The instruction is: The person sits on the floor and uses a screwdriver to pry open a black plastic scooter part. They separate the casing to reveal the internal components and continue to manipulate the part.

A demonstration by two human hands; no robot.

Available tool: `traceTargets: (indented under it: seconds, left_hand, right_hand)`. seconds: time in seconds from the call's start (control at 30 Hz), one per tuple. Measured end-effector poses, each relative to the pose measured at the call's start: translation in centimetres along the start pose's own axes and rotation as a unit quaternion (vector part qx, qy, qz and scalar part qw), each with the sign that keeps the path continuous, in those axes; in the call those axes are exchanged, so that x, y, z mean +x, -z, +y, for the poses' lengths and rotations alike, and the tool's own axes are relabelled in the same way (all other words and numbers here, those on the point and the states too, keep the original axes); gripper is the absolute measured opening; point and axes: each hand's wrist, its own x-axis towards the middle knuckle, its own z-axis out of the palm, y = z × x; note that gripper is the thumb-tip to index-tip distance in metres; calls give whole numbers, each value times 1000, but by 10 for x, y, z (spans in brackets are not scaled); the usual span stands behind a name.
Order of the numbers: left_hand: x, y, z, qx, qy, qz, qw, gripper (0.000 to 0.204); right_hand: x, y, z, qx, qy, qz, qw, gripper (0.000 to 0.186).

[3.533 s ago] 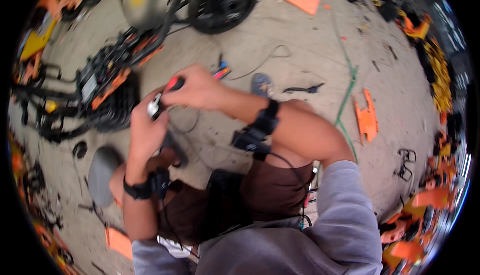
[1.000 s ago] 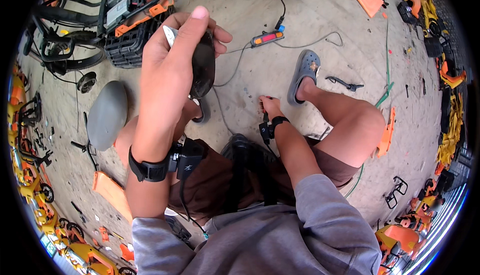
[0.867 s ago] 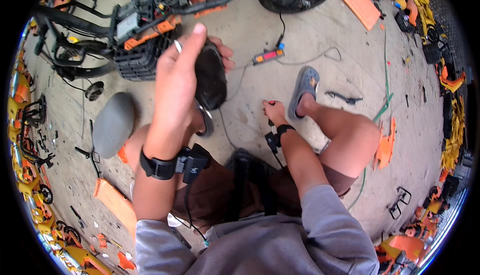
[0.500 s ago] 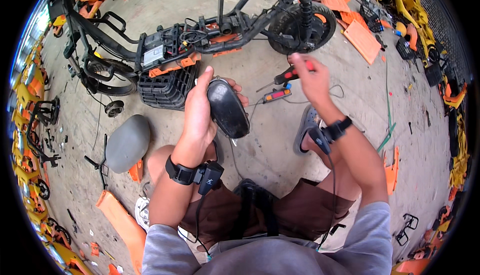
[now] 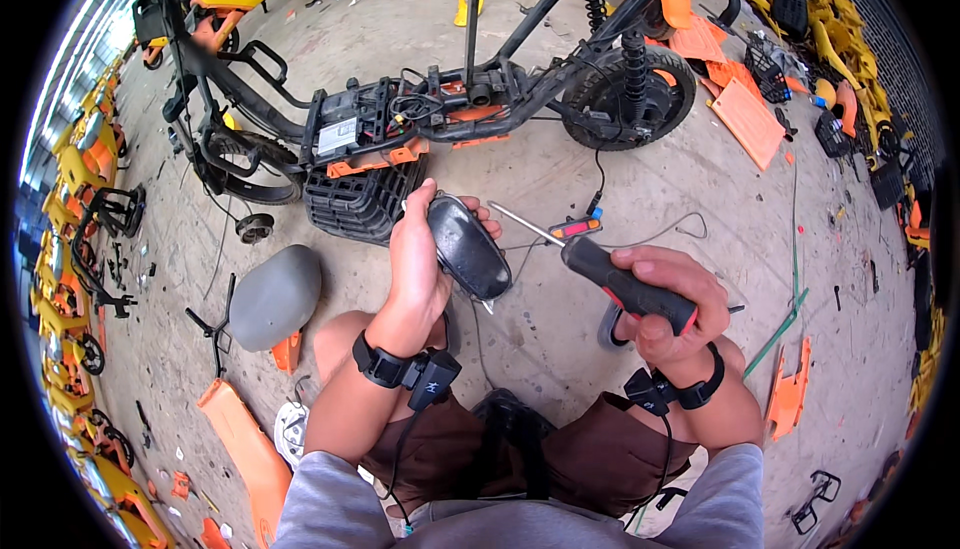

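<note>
Stained concrete floor [image 5: 860, 369] is hemmed by yellow two-wheelers [image 5: 75, 249] along its left edge and by a heap of yellow panels [image 5: 830, 19] toward its far right corner. Across its far side a stripped black frame [image 5: 455, 133] is seen standing on its wheels, with a black crate [image 5: 360, 199] at its near side. A grey oval pad [image 5: 277, 297] and a long orange panel [image 5: 245, 454] are laid toward the floor's left edge, and a smaller orange panel [image 5: 790, 394] toward its right edge.

A black oval part [image 5: 470, 249] is gripped above the floor in the left hand [image 5: 412, 254], its glossy face turned upward and a pale pointed bit [image 5: 488, 305] jutting from its near end. A black-and-red screwdriver [image 5: 610, 274] is clasped by its handle in the right hand [image 5: 690, 294]. The hands are held apart; the shaft's tip lies just beside the left fingertips, and whether anything is touched by it cannot be told.

Much bodywork appears to have been taken off the frame, while the held part looks whole; how much is left cannot be judged. A pale written mark is borne by the left wrist unit [image 5: 432, 379]; on the frame's silver plate [image 5: 337, 137] no writing can be made out.
</note>
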Motion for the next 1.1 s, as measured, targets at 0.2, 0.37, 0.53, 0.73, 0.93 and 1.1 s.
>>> traceTargets:
  seconds: [0.2,0.37,0.53,0.73,0.93,1.1]
  left_hand:
    - [5,-2,-9,8,-24,-13,1000,52]
    - [5,-3,-10,22,-38,-5,999,50]
    - [4,-3,-8,56,-76,22,995,50]
    - [9,5,-12,110,-146,50,982,49]
    - [7,1,-11,87,-123,50,987,46]
    - [11,6,-13,86,-127,48,987,44]
  right_hand:
    - [0,1,1,18,22,-52,998,40]
    - [2,2,-1,1,6,-60,998,38]
    - [-4,-7,0,-57,-58,-30,996,39]
    - [6,1,-12,-75,-302,-48,949,34]
    - [8,-3,-14,-61,-298,-49,951,34]
    - [7,-3,-12,-102,-279,-50,953,37]
